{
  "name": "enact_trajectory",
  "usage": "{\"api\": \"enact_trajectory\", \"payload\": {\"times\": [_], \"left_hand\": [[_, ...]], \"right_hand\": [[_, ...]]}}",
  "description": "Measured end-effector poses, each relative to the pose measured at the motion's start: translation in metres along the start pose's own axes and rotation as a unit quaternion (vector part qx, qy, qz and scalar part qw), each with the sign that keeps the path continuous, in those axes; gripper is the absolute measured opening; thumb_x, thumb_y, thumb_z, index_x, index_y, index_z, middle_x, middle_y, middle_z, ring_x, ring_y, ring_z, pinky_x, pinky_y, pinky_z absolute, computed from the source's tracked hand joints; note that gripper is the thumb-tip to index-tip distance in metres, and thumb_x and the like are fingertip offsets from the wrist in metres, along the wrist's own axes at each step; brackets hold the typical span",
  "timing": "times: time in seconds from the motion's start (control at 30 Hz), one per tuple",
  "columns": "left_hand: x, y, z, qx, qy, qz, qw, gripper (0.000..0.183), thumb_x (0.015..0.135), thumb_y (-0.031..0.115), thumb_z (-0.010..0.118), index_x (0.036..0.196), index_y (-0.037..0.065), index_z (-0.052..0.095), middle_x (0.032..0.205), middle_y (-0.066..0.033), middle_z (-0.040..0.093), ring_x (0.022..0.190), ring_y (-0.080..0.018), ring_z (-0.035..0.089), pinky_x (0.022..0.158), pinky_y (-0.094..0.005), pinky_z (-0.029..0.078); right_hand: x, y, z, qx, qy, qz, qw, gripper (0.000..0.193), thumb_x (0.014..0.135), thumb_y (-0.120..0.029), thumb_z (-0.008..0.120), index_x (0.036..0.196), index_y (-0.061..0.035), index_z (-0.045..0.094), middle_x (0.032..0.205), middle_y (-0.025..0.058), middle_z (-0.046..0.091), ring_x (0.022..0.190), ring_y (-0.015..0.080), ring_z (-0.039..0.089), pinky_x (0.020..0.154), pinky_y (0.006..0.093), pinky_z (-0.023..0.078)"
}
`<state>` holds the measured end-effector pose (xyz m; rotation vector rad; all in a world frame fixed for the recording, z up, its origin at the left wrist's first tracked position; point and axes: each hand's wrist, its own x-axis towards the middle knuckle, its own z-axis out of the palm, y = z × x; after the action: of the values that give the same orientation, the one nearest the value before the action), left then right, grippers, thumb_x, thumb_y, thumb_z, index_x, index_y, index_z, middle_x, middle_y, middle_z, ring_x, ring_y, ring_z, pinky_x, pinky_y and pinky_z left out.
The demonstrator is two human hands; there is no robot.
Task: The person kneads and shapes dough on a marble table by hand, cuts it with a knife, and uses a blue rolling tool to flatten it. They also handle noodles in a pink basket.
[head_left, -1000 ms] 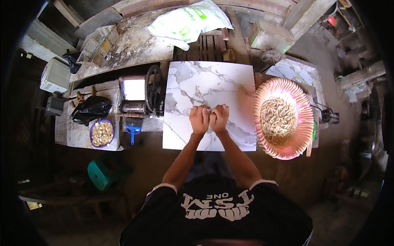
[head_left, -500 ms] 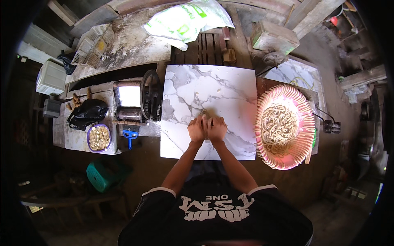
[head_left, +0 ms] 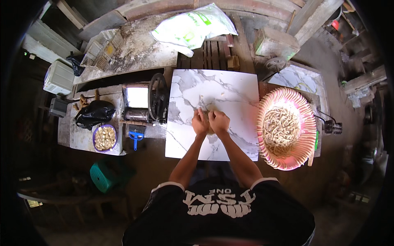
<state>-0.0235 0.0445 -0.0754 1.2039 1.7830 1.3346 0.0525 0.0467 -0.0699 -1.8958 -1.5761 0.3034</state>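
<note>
My left hand (head_left: 200, 123) and my right hand (head_left: 219, 121) are close together, low over the white marble-patterned board (head_left: 188, 90). Between them shows a small tan lump of dough (head_left: 210, 129), mostly hidden by my palms and fingers. Both hands are curled around its sides, thumbs toward the middle. A few crumbs lie on the board beyond my fingers. To the right stands a pink basket (head_left: 305, 139), its rim lined with pale strips. A pile of small pale dough strips (head_left: 281, 127) fills its middle.
Left of the board is a hand-cranked machine with a dark wheel (head_left: 156, 96). Beside it lie a blue-handled scraper (head_left: 136, 137), a purple bowl of pale chunks (head_left: 104, 138) and a black plastic bag (head_left: 94, 115). A white sack (head_left: 195, 28) lies behind; a green stool (head_left: 102, 176) stands lower left.
My hands have parted slightly, and the tan dough now shows between them. My right fingers are more curled. The whole view has shifted a little, with the board appearing farther right.
</note>
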Motion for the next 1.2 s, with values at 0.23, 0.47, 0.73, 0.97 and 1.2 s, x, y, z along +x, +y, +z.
{"api": "enact_trajectory", "payload": {"times": [0.23, 0.47, 0.73, 0.97, 1.2], "left_hand": [[-0.004, 0.004, 0.000, -0.345, 0.016, -0.127, 0.930, 0.027, 0.088, 0.029, 0.039, 0.091, 0.003, 0.045, 0.064, -0.0042, 0.051, 0.056, -0.0094, 0.047, 0.052, -0.0230, 0.039], [-0.028, 0.008, -0.020, -0.322, -0.088, -0.109, 0.936, 0.044, 0.090, 0.031, 0.027, 0.083, -0.002, 0.055, 0.077, -0.0097, 0.057, 0.068, -0.0152, 0.051, 0.062, -0.0262, 0.042], [-0.038, -0.014, -0.027, -0.208, 0.004, -0.008, 0.978, 0.028, 0.089, 0.022, 0.034, 0.076, 0.001, 0.047, 0.064, -0.0046, 0.049, 0.056, -0.0115, 0.044, 0.052, -0.0240, 0.037], [-0.054, -0.010, -0.037, 0.031, 0.065, 0.096, 0.993, 0.020, 0.082, 0.012, 0.041, 0.098, 0.001, 0.045, 0.077, -0.0090, 0.049, 0.071, -0.0186, 0.044, 0.070, -0.0314, 0.035], [-0.032, -0.017, -0.032, 0.092, 0.052, 0.059, 0.993, 0.021, 0.080, 0.011, 0.042, 0.099, 0.002, 0.046, 0.087, -0.0101, 0.050, 0.082, -0.0256, 0.043, 0.076, -0.0356, 0.032]], "right_hand": [[0.013, -0.033, -0.040, 0.055, -0.028, -0.176, 0.983, 0.020, 0.074, -0.020, 0.051, 0.064, -0.0022, 0.051, 0.067, 0.0144, 0.054, 0.066, 0.0307, 0.051, 0.058, 0.0391, 0.041], [-0.025, -0.033, -0.008, 0.193, -0.017, -0.094, 0.977, 0.014, 0.081, -0.014, 0.041, 0.084, -0.0035, 0.050, 0.073, 0.0160, 0.055, 0.068, 0.0328, 0.052, 0.061, 0.0411, 0.040], [-0.046, -0.025, -0.001, 0.147, -0.044, -0.129, 0.980, 0.039, 0.072, -0.006, 0.038, 0.110, -0.0093, 0.045, 0.109, 0.0093, 0.046, 0.107, 0.0268, 0.038, 0.092, 0.0446, 0.021], [-0.057, -0.013, -0.007, 0.096, -0.110, -0.117, 0.982, 0.054, 0.069, -0.004, 0.034, 0.123, -0.0093, 0.035, 0.128, 0.0118, 0.030, 0.124, 0.0290, 0.017, 0.099, 0.0507, 0.002], [-0.036, -0.010, 0.016, 0.027, -0.088, -0.139, 0.986, 0.046, 0.071, -0.006, 0.037, 0.117, -0.0071, 0.041, 0.125, 0.0130, 0.035, 0.123, 0.0281, 0.020, 0.099, 0.0497, 0.004]]}}
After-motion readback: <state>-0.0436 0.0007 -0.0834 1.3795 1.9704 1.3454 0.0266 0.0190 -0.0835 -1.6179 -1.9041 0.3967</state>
